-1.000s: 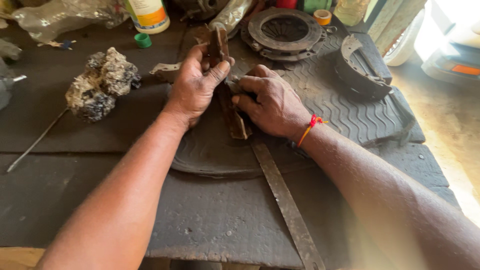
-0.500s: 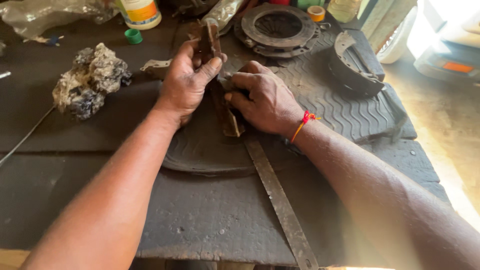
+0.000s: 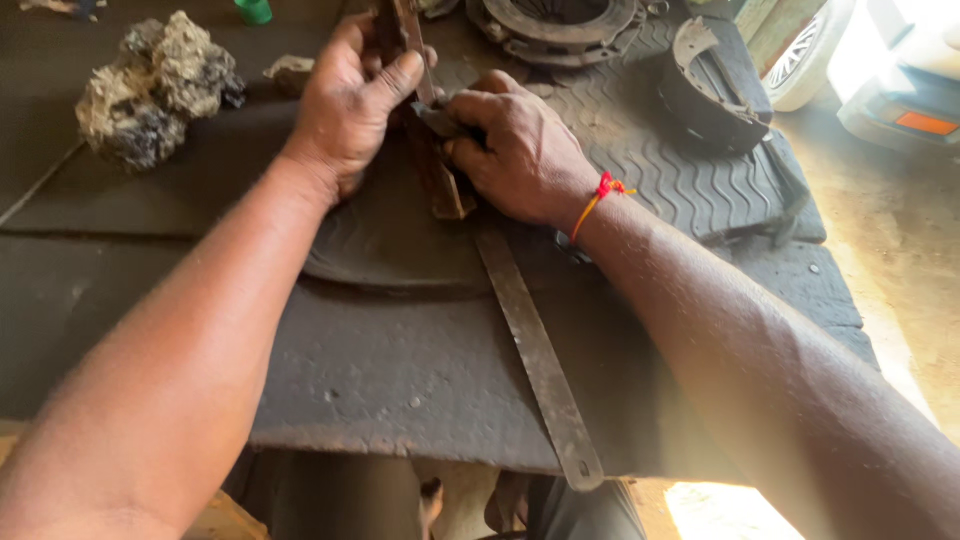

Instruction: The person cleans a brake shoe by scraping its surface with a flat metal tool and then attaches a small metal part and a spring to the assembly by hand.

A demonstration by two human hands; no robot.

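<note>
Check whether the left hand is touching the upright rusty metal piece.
Touching. The head view shows the left hand wrapped around the rusty metal piece, thumb pressed across its front, with no gap visible.

A dark, grimy workbench [image 3: 400, 380] fills most of the view, its front edge worn and chipped. A ribbed black rubber mat [image 3: 640, 170] covers its far right corner. Beyond the right edge lies a sandy concrete floor [image 3: 900, 260], washed by strong daylight from the upper right, where a white vehicle's bumper [image 3: 900, 90] stands.
</note>
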